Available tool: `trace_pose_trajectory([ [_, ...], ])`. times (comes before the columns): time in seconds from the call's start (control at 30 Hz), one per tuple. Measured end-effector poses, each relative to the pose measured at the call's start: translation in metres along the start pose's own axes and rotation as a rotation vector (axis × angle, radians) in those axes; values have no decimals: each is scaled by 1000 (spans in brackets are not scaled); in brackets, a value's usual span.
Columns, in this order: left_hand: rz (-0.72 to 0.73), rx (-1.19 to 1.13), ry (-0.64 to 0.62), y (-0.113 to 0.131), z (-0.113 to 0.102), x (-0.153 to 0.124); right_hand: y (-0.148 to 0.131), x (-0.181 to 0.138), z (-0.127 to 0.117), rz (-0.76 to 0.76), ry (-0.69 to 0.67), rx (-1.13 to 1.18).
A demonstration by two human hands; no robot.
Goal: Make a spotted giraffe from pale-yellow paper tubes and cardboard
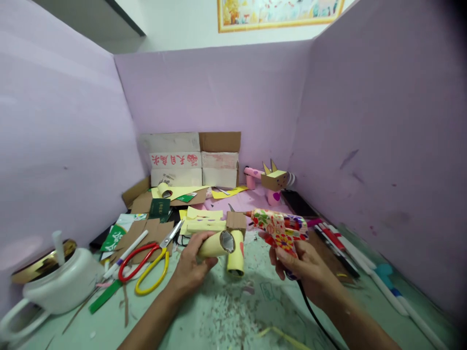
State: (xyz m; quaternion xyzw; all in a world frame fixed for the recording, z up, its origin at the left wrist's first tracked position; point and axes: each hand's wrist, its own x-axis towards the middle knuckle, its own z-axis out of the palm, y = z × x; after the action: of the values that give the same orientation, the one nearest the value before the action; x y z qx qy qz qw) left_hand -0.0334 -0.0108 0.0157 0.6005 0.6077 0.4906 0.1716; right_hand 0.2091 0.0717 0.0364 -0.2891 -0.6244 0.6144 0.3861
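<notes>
My left hand (pixel 195 265) is closed around a yellow paper-covered cardboard tube (pixel 213 245), its hollow end facing me. Right beside it stands a second yellow tube (pixel 235 257) with a red mark, and a small brown cardboard piece (pixel 236 220) sits at its top. In my right hand (pixel 299 262) is a flower-patterned glue gun (pixel 279 228), with the fingers wrapped around its handle. Its nozzle points left, close to the cardboard piece; whether it touches cannot be made out. A black cord runs down from the handle.
Red-and-yellow scissors (pixel 149 262) lie left of my left hand, near a white pot (pixel 62 279). Markers (pixel 339 243) lie at the right. Behind are yellow paper strips (pixel 204 221), a folded cardboard box (pixel 197 160) and a pink cardboard figure (pixel 273 182). Purple panels (pixel 215 92) enclose the table.
</notes>
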Motion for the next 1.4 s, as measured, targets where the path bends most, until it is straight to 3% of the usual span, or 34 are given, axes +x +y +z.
trace_pose_trajectory([
  [0.4,-31,6,-15,0,-6,0,16,-8,2,-137,-173,-264],
  [0.6,10,0,-38,-2,-7,-1,17,-11,6,-32,-180,-334],
  [1.4,124,49,-84,-2,-5,-3,21,-10,4,-58,-135,-350],
])
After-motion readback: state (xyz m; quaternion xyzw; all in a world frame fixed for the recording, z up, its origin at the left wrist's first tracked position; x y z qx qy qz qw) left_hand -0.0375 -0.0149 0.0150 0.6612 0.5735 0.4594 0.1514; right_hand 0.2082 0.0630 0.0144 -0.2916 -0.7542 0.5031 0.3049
